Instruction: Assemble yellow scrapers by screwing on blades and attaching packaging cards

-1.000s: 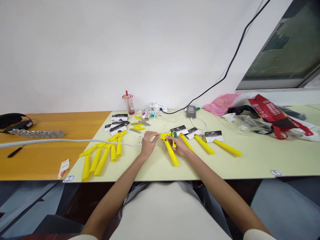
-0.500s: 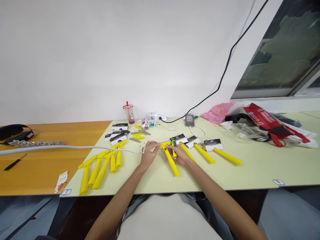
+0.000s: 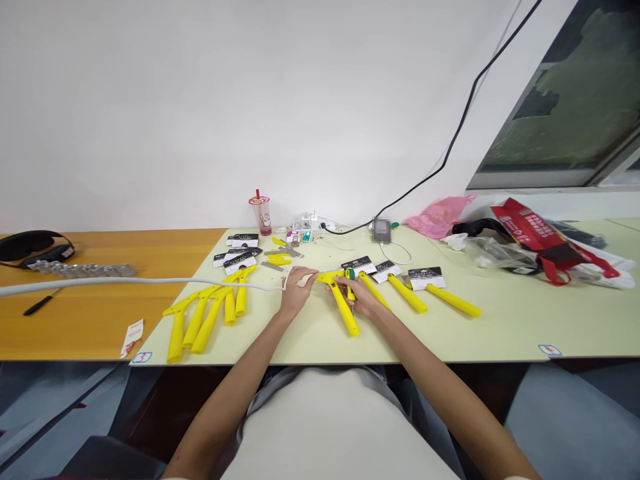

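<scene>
A yellow T-shaped scraper (image 3: 343, 308) is held over the table, its handle pointing toward me. My right hand (image 3: 361, 296) closes around it from the right and also holds a screwdriver with a green and yellow grip (image 3: 351, 283). At the left end of the scraper's head, the fingertips of my left hand (image 3: 296, 291) are pinched together; whether a small piece is between them is too small to tell. Several more yellow scraper handles (image 3: 204, 327) lie to the left. On the right rest several yellow scrapers with black-and-white cards (image 3: 425, 278).
Loose blades and yellow pieces (image 3: 278, 259) lie behind my left hand, near carded packs (image 3: 242, 260) and a drink cup (image 3: 262, 215). A white cable (image 3: 150, 281) crosses from the left to my left wrist. Bags (image 3: 540, 240) are piled at right; a grey box (image 3: 381, 231) stands behind.
The view has tilted slightly, so the table appears higher. Both hands keep nearly the same hold on the scraper, with the left fingertips still at its head.
</scene>
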Motion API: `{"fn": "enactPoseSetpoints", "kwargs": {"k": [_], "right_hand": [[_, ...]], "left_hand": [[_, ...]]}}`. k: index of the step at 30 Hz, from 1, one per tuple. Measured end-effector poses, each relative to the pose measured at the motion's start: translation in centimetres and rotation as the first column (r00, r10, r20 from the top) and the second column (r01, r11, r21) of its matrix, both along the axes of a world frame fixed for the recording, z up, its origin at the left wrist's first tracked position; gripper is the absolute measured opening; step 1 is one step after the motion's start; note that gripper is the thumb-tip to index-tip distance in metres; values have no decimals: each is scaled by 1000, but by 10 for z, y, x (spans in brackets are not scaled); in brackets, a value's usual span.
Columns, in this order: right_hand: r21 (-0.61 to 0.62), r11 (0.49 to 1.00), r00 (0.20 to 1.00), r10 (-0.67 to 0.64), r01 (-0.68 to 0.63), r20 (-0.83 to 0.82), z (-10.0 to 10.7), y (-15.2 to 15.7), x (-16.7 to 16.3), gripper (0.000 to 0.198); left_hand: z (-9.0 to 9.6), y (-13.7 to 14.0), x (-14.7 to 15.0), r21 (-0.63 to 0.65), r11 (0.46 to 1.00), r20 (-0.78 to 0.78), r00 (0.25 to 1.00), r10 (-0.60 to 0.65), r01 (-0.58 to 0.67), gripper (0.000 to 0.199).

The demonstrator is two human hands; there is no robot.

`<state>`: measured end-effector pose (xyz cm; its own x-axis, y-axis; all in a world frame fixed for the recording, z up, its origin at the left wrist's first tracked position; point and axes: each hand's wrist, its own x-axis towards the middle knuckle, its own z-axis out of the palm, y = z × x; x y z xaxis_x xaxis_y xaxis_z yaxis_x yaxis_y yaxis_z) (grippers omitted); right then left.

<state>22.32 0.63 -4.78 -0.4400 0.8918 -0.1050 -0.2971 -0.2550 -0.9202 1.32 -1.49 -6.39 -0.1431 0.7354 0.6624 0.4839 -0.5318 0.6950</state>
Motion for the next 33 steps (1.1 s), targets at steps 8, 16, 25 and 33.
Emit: {"fn": "enactPoseSetpoints", "kwargs": {"k": [8, 16, 25, 33], "right_hand": [[-20, 1000, 1000, -21, 21, 9, -2, 0, 3, 36], [-64, 996, 998, -65, 64, -15, -4, 7, -2, 36], [-89, 993, 992, -90, 82, -91, -9, 52, -30, 42], [-110, 993, 995, -53, 43, -89, -9, 46, -17, 31]], "left_hand": [[7, 11, -24, -165, 978, 142, 979, 149, -125, 25], [8, 34, -53, -387, 918, -23, 997, 79, -82, 24], [12, 47, -63, -502, 862, -262, 962, -83, -63, 11], [5, 36, -86, -505, 861, -303, 946, -113, -59, 12]]}}
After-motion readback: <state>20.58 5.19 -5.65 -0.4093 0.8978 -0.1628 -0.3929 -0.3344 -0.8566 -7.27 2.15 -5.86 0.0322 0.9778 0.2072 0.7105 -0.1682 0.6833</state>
